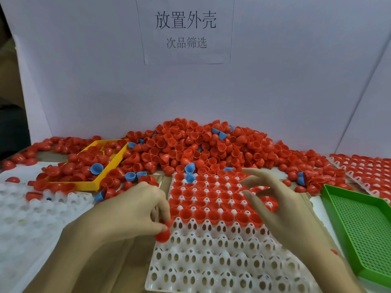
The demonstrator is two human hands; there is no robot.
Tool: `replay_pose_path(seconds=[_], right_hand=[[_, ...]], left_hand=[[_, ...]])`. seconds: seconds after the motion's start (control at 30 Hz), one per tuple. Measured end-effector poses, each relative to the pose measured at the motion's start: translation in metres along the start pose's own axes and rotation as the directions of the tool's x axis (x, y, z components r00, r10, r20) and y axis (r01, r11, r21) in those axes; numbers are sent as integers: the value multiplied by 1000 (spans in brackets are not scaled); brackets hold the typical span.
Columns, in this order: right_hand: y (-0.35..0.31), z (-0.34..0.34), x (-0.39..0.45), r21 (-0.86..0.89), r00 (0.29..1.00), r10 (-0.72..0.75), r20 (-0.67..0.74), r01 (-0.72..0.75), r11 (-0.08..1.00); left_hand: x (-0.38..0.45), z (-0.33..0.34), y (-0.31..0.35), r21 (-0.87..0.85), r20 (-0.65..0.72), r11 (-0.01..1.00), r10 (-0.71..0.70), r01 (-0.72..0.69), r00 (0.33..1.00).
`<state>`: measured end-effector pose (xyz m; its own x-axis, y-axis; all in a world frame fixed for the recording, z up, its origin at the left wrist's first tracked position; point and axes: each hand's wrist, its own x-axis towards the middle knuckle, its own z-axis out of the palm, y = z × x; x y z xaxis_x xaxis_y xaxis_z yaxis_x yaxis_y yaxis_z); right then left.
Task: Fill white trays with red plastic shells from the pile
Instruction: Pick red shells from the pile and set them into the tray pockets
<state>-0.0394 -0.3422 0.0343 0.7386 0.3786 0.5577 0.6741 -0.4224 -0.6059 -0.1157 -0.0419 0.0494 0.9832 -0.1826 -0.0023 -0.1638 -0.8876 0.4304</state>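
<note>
At lower centre, the white tray has its upper rows filled. The left hand pinches a red shell at the tray's left edge. The right hand hovers over filled cells, fingers spread, below the pile.

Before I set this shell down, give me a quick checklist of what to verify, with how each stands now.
1. Shell held: left hand pinches a red shell. Ok.
2. Free pockets: near rows of the white tray are unfilled. Ok.
3. Shell orientation, open side up: cannot tell.
4. Right hand clear of the target pocket: over the filled rows, holding nothing. Ok.
5. Wrong colour: a blue shell sits at the tray's far end. Not ok.
</note>
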Motion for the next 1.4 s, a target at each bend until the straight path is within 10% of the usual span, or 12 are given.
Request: replay_pose_path(seconds=[0.33,0.63,0.9,1.4], right_hand=[[6,-1,1,-62,997,72,6,-72,996],[30,0,2,-135,999,52,-3,-52,989],[63,-4,7,-258,997,70,-15,-72,964],[66,58,145,-685,903,111,416,230,691]], left_hand=[[10,25,10,346,79,937,13,-40,997],[6,3,-15,27,43,996,89,-90,995],[23,16,-38,111,-189,974,-172,195,967],[45,51,-37,-478,18,768,-477,427,879]])
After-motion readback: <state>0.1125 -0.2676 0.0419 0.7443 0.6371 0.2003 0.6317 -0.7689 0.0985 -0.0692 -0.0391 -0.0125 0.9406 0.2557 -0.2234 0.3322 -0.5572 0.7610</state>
